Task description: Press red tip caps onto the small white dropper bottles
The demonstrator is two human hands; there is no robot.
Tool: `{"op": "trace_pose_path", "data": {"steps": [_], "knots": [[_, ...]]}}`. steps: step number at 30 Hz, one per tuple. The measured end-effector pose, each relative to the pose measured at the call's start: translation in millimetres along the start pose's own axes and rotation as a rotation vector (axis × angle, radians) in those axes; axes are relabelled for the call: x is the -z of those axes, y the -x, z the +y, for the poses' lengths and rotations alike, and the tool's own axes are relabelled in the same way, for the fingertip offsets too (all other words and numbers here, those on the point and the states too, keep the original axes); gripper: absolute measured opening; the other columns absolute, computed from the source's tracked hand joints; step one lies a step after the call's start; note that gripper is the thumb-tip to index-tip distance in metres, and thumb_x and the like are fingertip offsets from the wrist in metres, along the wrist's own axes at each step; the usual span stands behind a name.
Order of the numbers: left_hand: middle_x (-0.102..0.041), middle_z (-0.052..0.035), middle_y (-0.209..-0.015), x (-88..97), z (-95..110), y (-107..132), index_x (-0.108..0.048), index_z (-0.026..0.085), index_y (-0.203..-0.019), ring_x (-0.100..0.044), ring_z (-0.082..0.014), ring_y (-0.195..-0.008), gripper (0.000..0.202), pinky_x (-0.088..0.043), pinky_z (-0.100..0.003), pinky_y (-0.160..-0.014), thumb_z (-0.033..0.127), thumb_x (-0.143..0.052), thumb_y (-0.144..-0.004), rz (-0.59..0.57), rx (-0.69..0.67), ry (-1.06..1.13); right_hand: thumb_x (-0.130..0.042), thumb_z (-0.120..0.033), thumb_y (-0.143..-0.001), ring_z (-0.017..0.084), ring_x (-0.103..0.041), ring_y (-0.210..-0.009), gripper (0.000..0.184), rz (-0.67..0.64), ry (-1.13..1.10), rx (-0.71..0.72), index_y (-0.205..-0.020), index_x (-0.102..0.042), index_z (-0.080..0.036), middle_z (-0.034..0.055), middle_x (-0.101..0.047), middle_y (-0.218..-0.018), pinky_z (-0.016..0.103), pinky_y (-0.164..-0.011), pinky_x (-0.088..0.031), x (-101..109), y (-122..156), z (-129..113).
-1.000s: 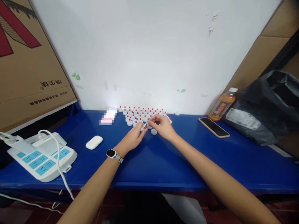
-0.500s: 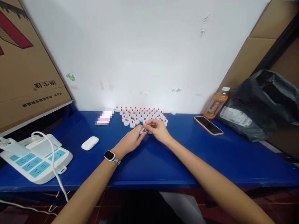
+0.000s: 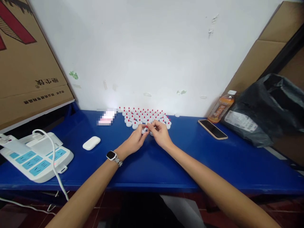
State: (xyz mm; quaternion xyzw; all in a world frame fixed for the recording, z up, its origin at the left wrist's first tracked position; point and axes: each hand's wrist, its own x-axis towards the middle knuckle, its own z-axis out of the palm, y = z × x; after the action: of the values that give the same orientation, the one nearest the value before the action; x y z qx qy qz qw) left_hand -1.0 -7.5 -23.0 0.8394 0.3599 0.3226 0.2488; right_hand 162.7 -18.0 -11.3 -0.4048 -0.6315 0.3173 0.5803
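Observation:
My left hand (image 3: 136, 139) pinches a small white bottle cap (image 3: 143, 130) just above the blue table. The cap is tilted, and a red tip (image 3: 146, 127) shows on it between my two hands. The thumb and index finger of my right hand (image 3: 161, 134) are closed at that red tip, partly hiding it. Several more white caps with red tips (image 3: 135, 125) stand upright in close rows right behind my hands. Another white cap (image 3: 152, 133) sits under my right fingers, mostly covered.
A blurred pink-and-white item (image 3: 106, 117), a white earbud case (image 3: 91, 143) and a power strip (image 3: 39, 161) with a cable lie left. A phone (image 3: 213, 129), an orange drink bottle (image 3: 220, 107) and a black plastic bag (image 3: 258, 110) are right. One white piece (image 3: 177, 115) lies by the wall.
My fingers have shifted slightly at the cap, and its red tip now shows between them. The whole view has moved a little; the standing caps look unchanged.

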Motion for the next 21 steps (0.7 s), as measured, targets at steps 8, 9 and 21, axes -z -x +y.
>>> {"op": "trace_pose_path", "data": {"steps": [8,9,21], "knots": [[-0.064,-0.0037,-0.092,-1.1,1,0,-0.042,0.02,-0.135,-0.061,-0.0178,-0.075,0.045,-0.048,-0.031,-0.07,0.049,-0.043,-0.099,0.025,0.012,0.027,-0.067,-0.047,-0.08,0.012,-0.053,-0.059,0.031,-0.096,-0.043,-0.044,-0.076,-0.05,-0.022,-0.0024,-0.059,-0.067,0.025,-0.056,-0.041,9,-8,8],[-0.063,-0.0021,-0.088,-0.3,-1,-1,-0.043,0.021,-0.134,-0.059,-0.0168,-0.071,0.047,-0.047,-0.03,-0.068,0.05,-0.047,-0.097,0.026,0.029,0.019,-0.066,-0.044,-0.081,0.012,-0.053,-0.058,0.028,-0.11,-0.021,-0.044,-0.077,-0.049,-0.022,-0.0027,-0.058,-0.066,0.025,-0.056,-0.041,12,-9,10],[-0.061,0.0017,-0.082,3.6,-16,-3,-0.052,0.022,-0.102,-0.054,-0.0134,-0.069,0.025,-0.044,-0.028,-0.067,0.04,-0.062,-0.088,0.05,0.085,-0.011,-0.061,-0.016,-0.086,0.02,-0.058,-0.087,0.005,-0.315,0.766,0.263,-0.085,-0.058,-0.021,0.0007,-0.067,-0.078,0.035,-0.084,-0.036,20,-9,5]]}}
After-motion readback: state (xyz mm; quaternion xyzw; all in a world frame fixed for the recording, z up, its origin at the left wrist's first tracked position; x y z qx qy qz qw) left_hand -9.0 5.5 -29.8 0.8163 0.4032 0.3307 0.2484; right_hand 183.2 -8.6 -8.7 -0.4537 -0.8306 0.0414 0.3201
